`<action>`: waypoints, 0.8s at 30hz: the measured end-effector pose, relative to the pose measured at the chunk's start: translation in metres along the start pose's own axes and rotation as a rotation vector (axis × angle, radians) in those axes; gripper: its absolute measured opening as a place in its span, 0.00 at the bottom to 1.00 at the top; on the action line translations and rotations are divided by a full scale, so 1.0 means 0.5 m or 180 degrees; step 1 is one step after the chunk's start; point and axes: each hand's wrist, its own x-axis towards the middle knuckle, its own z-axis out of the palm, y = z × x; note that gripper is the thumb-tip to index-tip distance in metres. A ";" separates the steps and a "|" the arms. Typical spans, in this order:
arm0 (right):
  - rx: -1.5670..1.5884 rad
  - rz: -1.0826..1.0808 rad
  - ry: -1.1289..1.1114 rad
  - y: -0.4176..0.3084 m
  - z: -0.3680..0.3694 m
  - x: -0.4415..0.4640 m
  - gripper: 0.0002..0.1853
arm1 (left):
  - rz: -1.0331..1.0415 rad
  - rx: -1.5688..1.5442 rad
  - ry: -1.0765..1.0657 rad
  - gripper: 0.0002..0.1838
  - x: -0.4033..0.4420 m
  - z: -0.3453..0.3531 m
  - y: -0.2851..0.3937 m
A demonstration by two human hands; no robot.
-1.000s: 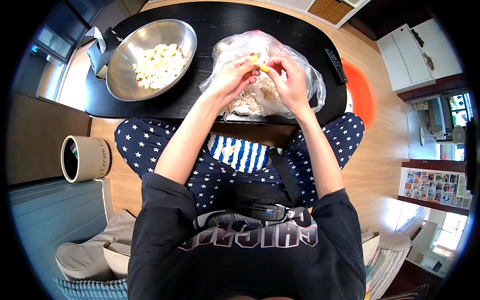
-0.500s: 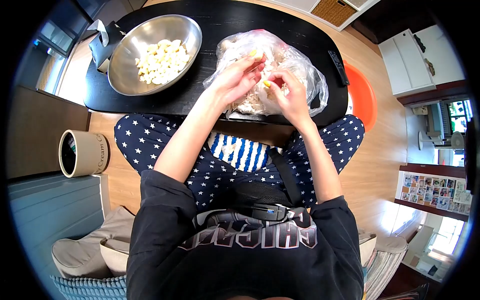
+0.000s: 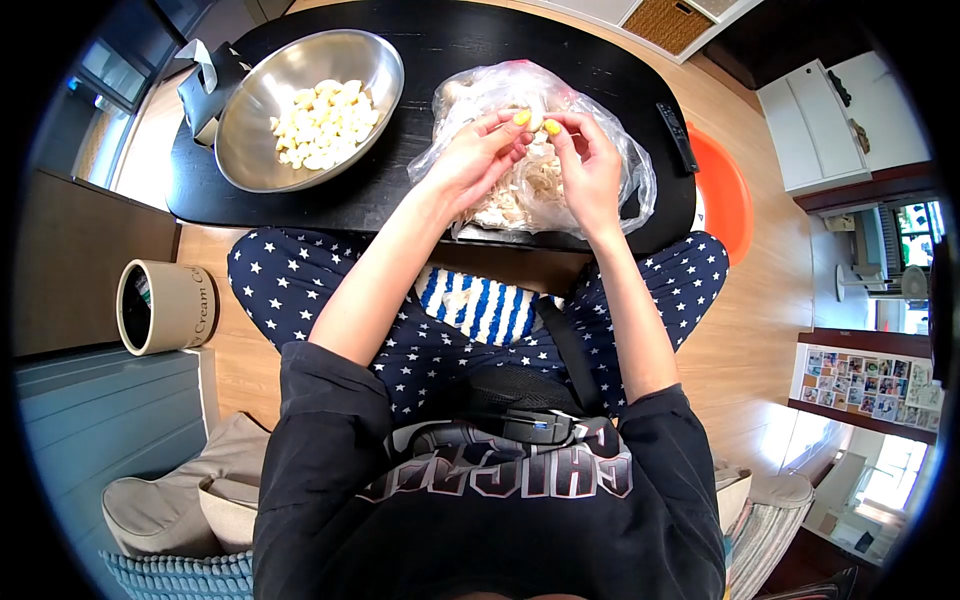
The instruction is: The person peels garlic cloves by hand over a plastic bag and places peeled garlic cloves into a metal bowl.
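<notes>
A small pale garlic clove (image 3: 537, 121) is pinched between the fingertips of both hands, above an open clear plastic bag (image 3: 632, 165). My left hand (image 3: 483, 158) grips it from the left, thumb and fingers closed. From the right, my right hand (image 3: 591, 170) meets it with thumb and index finger pressed together. Both thumbnails are yellow. Inside the bag lie papery garlic skins (image 3: 520, 197). To the left, a wide steel bowl (image 3: 242, 125) holds a heap of peeled garlic cloves (image 3: 325, 122).
The bag and bowl stand on a black oval table (image 3: 430, 40). A remote control (image 3: 677, 137) lies near its right edge, beside an orange basin (image 3: 728, 190) on the floor. A striped blue-and-white cloth (image 3: 478, 304) rests in my lap. A cream bin (image 3: 185, 305) stands at left.
My right hand has risen from below to meet my left fingertips at the clove. My left hand has turned slightly, its thumb now showing on top. The bowl has not moved.
</notes>
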 end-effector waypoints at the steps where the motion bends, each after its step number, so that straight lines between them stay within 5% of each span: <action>1: 0.0000 0.0000 0.0000 0.000 0.000 0.002 0.06 | 0.0001 0.0051 0.0007 0.14 -0.001 0.002 0.001; 9: 0.0611 0.0672 -0.0498 -0.011 -0.018 0.012 0.08 | 0.0016 0.0395 -0.0001 0.12 -0.004 0.002 0.006; 24: 0.0793 0.0595 -0.0403 -0.032 -0.010 0.001 0.05 | 0.0352 0.0830 -0.0209 0.07 0.005 -0.022 0.004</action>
